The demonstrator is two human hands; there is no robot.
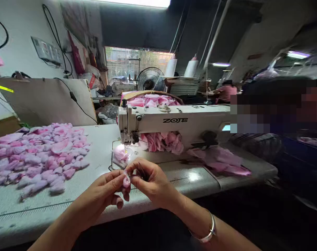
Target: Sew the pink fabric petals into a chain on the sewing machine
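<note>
Two hands [106, 188] [154, 181] pinch a small, puckered pink piece [126, 180], probably soft fabric.

1 long, pale grey-white table with a rounded front edge [100, 150] bears a dark printed ruler scale [47, 207] along its front, and on its left part spreads a loose, broad pile of small, puffy pink and pale-lilac fabric pieces [43, 153]. Right of the pile stands 1 white metal sewing machine with black "ZOJE" lettering [153, 120], with 1 small, rounded bunch of pale-pink fabric [120, 155] at its needle and a heap of ruffled pink cloth [165, 143] showing below its arm. Farther right lie thin, flat, crumpled pink fabric sheets [221, 158].
</note>
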